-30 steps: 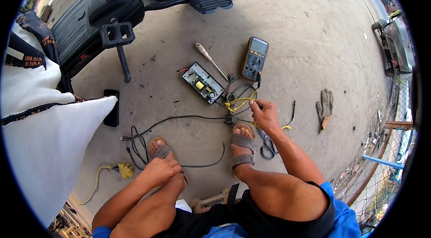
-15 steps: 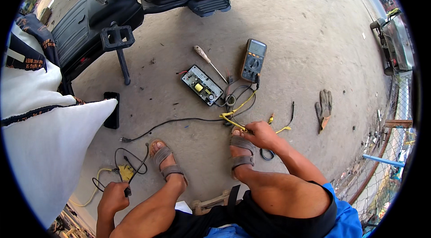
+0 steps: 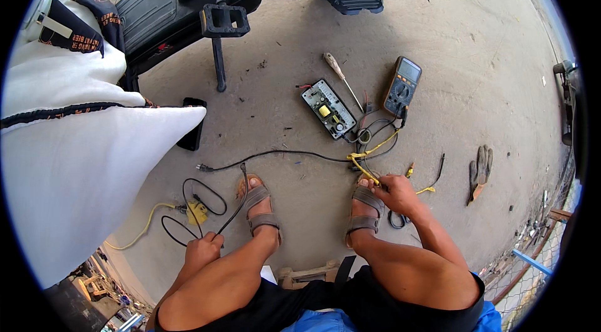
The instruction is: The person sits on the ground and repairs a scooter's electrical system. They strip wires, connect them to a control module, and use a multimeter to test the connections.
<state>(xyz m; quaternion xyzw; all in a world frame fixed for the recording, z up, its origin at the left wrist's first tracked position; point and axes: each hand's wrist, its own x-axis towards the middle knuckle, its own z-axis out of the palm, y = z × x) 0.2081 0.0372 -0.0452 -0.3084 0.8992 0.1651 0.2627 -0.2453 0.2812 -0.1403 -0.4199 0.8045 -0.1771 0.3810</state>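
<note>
Yellow lead point(image 3: 365, 168) is pinched in the closed fingers of the right hand point(image 3: 397, 195), beside the right sandal point(image 3: 367, 207), while the left hand point(image 3: 205, 250), curled into a fist by the left leg, has hold of a black cord point(image 3: 236, 212) near a yellow socket block point(image 3: 197, 212). Farther off on the concrete ground point(image 3: 300, 207), the power supply point(image 3: 327, 106) appears already uncovered, its board bare, with a screwdriver point(image 3: 333, 66) and a multimeter point(image 3: 402, 86) to its right. Seemingly left undone, its cover is not on, and a plug point(image 3: 204, 168) lies loose, near left.
</note>
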